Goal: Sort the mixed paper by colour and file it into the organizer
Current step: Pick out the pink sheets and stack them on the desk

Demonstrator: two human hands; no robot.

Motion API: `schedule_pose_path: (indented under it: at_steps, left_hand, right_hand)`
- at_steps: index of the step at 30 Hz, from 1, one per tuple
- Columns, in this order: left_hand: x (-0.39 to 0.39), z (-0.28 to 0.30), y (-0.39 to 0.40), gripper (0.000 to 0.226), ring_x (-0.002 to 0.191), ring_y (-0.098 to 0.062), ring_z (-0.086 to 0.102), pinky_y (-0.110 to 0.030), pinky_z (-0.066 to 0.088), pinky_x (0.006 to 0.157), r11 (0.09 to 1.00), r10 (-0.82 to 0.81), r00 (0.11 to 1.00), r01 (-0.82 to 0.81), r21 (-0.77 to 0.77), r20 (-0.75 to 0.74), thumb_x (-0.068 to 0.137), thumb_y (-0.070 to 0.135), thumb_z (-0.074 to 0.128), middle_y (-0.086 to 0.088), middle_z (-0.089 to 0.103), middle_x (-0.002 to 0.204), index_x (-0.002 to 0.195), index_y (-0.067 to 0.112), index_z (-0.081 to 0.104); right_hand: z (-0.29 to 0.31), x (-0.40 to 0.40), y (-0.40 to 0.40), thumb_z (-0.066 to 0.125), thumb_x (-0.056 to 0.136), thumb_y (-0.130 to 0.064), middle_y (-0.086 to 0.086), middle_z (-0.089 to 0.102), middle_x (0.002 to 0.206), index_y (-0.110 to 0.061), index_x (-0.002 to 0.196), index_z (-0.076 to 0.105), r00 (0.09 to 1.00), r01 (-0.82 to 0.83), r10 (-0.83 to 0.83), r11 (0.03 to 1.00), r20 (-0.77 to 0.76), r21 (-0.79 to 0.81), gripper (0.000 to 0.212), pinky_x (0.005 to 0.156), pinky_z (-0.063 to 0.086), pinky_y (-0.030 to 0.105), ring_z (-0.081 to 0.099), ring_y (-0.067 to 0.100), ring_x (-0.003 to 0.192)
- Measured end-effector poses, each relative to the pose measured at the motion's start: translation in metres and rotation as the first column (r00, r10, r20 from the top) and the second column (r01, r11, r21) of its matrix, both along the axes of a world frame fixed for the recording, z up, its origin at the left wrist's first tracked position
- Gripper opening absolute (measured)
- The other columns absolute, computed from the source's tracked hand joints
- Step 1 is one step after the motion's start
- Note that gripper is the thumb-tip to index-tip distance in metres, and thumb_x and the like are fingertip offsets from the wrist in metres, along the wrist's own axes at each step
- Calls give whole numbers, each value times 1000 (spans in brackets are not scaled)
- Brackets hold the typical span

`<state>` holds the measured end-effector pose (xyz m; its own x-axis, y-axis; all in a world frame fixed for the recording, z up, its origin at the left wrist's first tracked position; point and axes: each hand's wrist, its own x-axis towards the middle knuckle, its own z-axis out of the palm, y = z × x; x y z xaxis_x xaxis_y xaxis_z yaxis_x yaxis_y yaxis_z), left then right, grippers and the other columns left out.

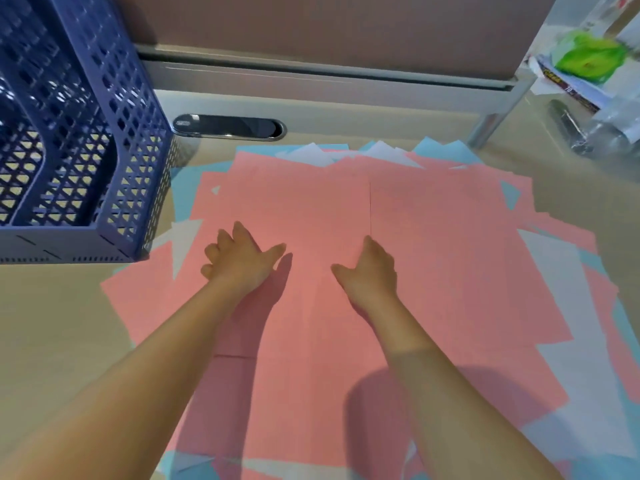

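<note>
Head view: your left hand (239, 259) and right hand (369, 271) both lie over the middle of the paper pile (433, 237), palms down, a short gap apart. The left hand's fingers are spread and relaxed, thumb pointing inward toward the right hand; it grips nothing. The right hand is likewise flat, fingers extended toward the far edge, thumb splayed inward, with nothing pinched or held. Whether the palms press the paper or hover just above it cannot be told, though both cast shadows close beneath them. The pile covers most of the tabletop (52, 323) in front of you. Pink sheets (311, 209) form the top layer and lie loosely overlapped at differing angles. Light blue sheets (433, 147) and white sheets (571, 341) show at the far edge, along the right side and at the near corners, under the pink. The organizer (90, 133), a blue perforated plastic unit with upright dividers, stands at the far left of the tabletop, its near right corner just beside the pile's left edge; no paper is visible in its compartments. Beyond the pile an oval cable port (228, 126) is set into the tabletop. At the far right lies a clutter of plastic bags, one holding a green item (588, 58).
</note>
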<state>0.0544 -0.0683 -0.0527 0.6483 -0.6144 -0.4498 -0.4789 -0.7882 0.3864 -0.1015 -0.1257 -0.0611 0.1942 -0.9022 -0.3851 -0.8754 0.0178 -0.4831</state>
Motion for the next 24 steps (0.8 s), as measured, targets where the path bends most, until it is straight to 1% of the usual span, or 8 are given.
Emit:
schedule_pose_path:
  at_steps: [2,6,11,16,17,20,22,24]
  left_hand:
    - [4,1,11,81,138,-34,18,-46,22,108,993,116,993,-116,9,28,85,52,53,-14,20,151,146,12,16]
    - [14,1,33,74,133,-35,23,-44,28,103,957,287,956,-288,13,54,84,43,61,-17,26,144,138,5,28]
    - [13,3,42,71,125,-41,34,-42,35,97,936,352,935,-353,-15,-41,79,28,69,-20,29,137,133,0,33]
    - [18,0,51,55,95,-32,50,-33,38,74,908,395,901,-413,-72,-181,79,18,69,-20,48,118,122,-2,41]
    - [19,0,53,49,90,-30,49,-32,38,73,904,393,895,-419,-91,-210,79,17,69,-19,52,111,117,-1,44]
    - [20,-1,57,34,89,-31,52,-35,44,77,906,370,892,-408,-111,-259,81,18,67,-18,56,99,106,-1,55]
    - [20,-1,59,15,80,-30,51,-33,42,68,907,332,903,-385,-169,-274,81,14,67,-13,54,80,77,7,55]
    - [21,-3,59,26,69,-25,46,-29,35,60,900,291,919,-357,-248,-266,81,6,65,-7,48,66,63,12,47]
  right_hand:
    - [6,-8,-6,59,85,-30,12,40,139,-7,138,33,996,92,-91,995,23,-27,63,108,33,40,36,31,129]
    - [7,-11,-11,60,74,-18,11,45,126,-6,126,43,973,174,-184,981,137,82,56,96,46,44,48,33,116]
    - [7,-4,-5,61,68,-15,5,52,108,-9,113,50,961,101,-134,985,244,141,47,85,53,47,57,30,103]
    - [8,-12,-17,61,76,-10,11,54,116,-6,136,39,928,125,-212,952,306,279,64,96,47,48,57,30,100]
    - [8,-12,-17,61,76,-9,12,56,115,-5,131,45,919,121,-225,943,324,311,58,96,47,49,58,31,98]
    - [2,-8,-17,63,70,-13,18,67,100,-9,84,61,917,73,-189,945,350,318,15,90,51,53,65,36,94]
    - [1,-5,-18,58,70,-15,18,68,92,-3,83,61,945,3,-96,958,312,285,18,87,52,48,65,36,90]
    - [5,-6,-18,54,82,-14,10,61,82,-5,79,57,967,-89,33,973,254,213,10,77,49,34,60,29,83]
